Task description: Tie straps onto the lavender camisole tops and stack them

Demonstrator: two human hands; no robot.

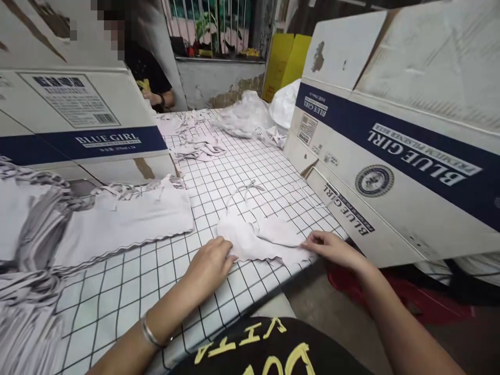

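Observation:
A pale pinkish fabric piece with thin tie strings at its far side lies on the checked tablecloth in front of me. Its right part is partly folded over, with a layer edge showing across the middle. My left hand has its fingers curled on the near left edge of the cloth, thumb against it. At the right corner my right hand pinches the fabric between thumb and fingers.
Stacked pale fabric pieces lie at left, with more bundles nearer me. Large cartons stand left and right. Fabric scraps and clear plastic lie farther back. Another person's hand is beyond the left carton.

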